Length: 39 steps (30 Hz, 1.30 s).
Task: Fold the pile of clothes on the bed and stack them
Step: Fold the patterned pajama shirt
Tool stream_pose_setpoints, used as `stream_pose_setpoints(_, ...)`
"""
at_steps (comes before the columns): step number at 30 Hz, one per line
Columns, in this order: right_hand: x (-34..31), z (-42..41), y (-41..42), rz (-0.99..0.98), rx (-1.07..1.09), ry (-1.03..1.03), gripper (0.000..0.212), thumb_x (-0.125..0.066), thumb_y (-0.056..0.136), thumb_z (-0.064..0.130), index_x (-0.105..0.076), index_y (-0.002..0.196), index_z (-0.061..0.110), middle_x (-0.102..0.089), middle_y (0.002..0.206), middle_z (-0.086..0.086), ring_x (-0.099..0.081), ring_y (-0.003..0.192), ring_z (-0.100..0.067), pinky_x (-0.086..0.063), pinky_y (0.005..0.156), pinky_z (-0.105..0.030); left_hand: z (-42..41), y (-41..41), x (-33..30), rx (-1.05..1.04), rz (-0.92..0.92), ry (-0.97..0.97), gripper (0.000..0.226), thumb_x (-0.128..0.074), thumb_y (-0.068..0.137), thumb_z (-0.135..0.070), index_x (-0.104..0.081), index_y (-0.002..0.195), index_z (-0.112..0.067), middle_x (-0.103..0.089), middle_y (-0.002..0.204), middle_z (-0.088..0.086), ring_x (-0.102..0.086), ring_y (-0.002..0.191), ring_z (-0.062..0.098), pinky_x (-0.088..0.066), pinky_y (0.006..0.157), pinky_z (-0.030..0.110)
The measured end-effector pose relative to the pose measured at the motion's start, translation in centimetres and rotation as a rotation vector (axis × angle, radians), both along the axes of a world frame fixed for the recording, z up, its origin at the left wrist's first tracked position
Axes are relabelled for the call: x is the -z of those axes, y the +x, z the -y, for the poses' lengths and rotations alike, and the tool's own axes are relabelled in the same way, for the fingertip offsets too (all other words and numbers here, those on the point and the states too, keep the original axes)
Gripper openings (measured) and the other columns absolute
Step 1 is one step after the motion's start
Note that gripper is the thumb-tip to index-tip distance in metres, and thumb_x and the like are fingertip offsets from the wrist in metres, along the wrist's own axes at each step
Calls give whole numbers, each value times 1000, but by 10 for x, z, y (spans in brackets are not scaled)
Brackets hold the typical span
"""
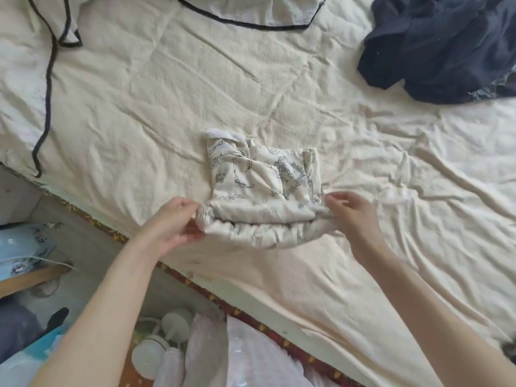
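A small cream garment with dark line drawings (pixel 262 185) lies partly folded in the middle of the bed (pixel 195 88). Its near edge is rolled up off the sheet. My left hand (pixel 173 224) pinches the left end of that edge between thumb and fingers. My right hand (pixel 353 216) grips the right end, fingers curled over the cloth. A heap of dark navy clothes (pixel 441 48) lies crumpled at the far right of the bed, apart from both hands.
A cream pillow or cover with black piping (pixel 251 12) lies at the top, and black piping (pixel 47 88) runs down the bed's left side. Beside the bed's near edge are white containers (pixel 164 344), pale cloth (pixel 251 358) and light blue fabric (pixel 22 247).
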State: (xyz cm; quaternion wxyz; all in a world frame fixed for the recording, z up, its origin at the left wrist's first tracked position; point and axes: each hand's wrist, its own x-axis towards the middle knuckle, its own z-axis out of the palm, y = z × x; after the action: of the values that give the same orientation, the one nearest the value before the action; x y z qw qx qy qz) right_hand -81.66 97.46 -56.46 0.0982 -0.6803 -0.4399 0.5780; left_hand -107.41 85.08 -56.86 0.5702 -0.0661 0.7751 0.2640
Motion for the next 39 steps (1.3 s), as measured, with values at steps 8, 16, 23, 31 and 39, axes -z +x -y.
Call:
stream_pose_setpoints(8,43,-58,-41,-2,69,40,33,-47,98,24,-56,122,3,-62,111,-9,-59,101,-17,-50,92,-32,-52,-22,42,13,-316,204,39,-56,93,-33,-54,122,-7,-60,100,0,-58,90,14,-50,79,28)
stream_pose_setpoints(16,84,-25,-41,95,-161,155,43,-61,88,44,-55,119,14,-61,107,4,-57,98,-12,-46,84,-32,-45,11,67,141,-521,239,34,-71,81,-35,-56,101,-13,-62,92,-5,-61,87,13,-47,72,21)
stream_pose_setpoints(23,96,-35,-47,284,-128,163,64,-64,84,50,-48,128,6,-46,125,-9,-50,111,-23,-41,97,-35,-71,8,75,226,-702,176,55,-70,82,-38,-49,116,-1,-50,120,15,-49,113,27,-40,99,38)
stream_pose_setpoints(31,85,-45,-48,-33,135,-244,45,-72,83,28,-60,114,-3,-68,106,-15,-67,94,-30,-55,84,-44,-55,4,87,-49,-176,136,64,-63,82,-53,-52,126,-8,-64,117,7,-63,104,20,-51,93,39)
stream_pose_setpoints(39,60,11,-15,-4,156,-229,25,-70,84,23,-66,104,8,-71,96,-10,-68,87,-25,-57,79,-41,2,25,59,124,-189,208,34,-58,88,-48,-56,109,-21,-62,104,-7,-60,97,8,-45,68,21)
